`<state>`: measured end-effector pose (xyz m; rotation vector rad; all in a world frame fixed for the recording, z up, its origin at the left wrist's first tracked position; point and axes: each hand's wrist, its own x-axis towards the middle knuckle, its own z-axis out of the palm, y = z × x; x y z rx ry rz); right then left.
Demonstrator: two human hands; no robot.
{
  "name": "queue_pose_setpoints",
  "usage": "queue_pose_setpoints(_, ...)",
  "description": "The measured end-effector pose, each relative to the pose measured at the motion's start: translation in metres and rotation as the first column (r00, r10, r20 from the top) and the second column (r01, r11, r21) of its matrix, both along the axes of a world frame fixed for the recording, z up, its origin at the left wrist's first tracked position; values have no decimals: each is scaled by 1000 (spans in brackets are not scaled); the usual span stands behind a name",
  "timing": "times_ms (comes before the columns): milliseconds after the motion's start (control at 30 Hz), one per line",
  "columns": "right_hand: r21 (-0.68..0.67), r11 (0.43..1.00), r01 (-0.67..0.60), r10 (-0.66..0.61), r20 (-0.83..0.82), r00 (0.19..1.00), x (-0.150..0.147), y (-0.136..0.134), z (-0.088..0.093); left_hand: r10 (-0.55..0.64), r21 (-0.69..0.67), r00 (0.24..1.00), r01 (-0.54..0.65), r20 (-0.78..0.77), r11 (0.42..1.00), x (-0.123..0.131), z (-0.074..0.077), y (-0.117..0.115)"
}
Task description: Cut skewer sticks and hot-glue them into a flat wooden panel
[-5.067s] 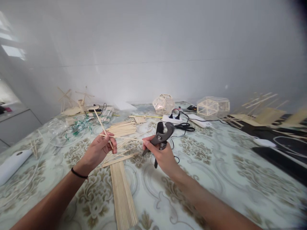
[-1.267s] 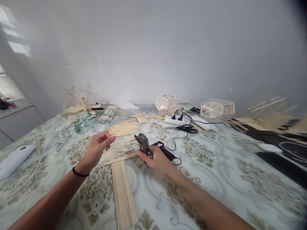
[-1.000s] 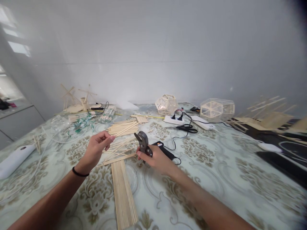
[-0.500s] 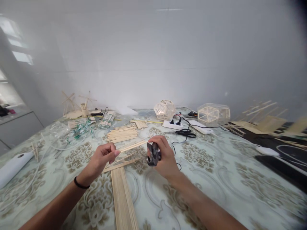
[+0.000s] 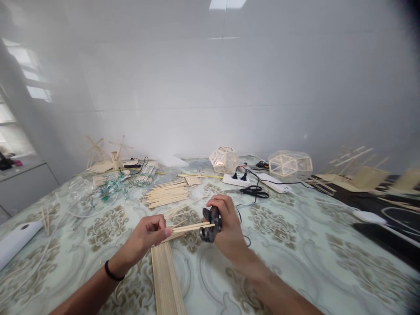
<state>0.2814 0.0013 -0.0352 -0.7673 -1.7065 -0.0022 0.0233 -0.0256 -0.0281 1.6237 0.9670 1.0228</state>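
Note:
In my left hand (image 5: 147,236), thumb and fingers pinch a couple of thin wooden sticks (image 5: 192,227). The far ends of these sticks reach the jaws of a dark metal plier-like tool (image 5: 210,224). My right hand (image 5: 228,223) is wrapped round that tool; its exact kind I cannot make out. Beneath and behind the held sticks lie more loose sticks (image 5: 179,214). Long flat wooden strips (image 5: 167,280) run from below my left hand towards me. Beyond the hands is a pile of wooden sticks (image 5: 167,194).
Behind my right hand are black scissors (image 5: 254,191) and a white power strip (image 5: 235,180) with cables. Two wooden-framed polyhedra (image 5: 224,159) stand near the wall. Green-and-clear plastic wrapping (image 5: 110,188) lies left. A dark board (image 5: 367,197) with wooden pieces is at right.
Both hands sit lower in the picture, as the view has tilted up. The held sticks' ends have moved from beside my right fingers to the tool's jaws.

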Motion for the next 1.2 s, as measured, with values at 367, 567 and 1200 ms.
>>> queue_pose_setpoints(367,-116,993,34,-32,13,999,2,7,-4,94,57,995,-95,18,994,7,4,-4)
queue_pose_setpoints(567,-330,941,80,-83,4,997,11,8,10,166,32,985,-168,55,985,12,0,-7)
queue_pose_setpoints(1200,-566,545,-619,253,-592,765,-4,-3,11,164,184,961,-124,-222,975,5,9,0)
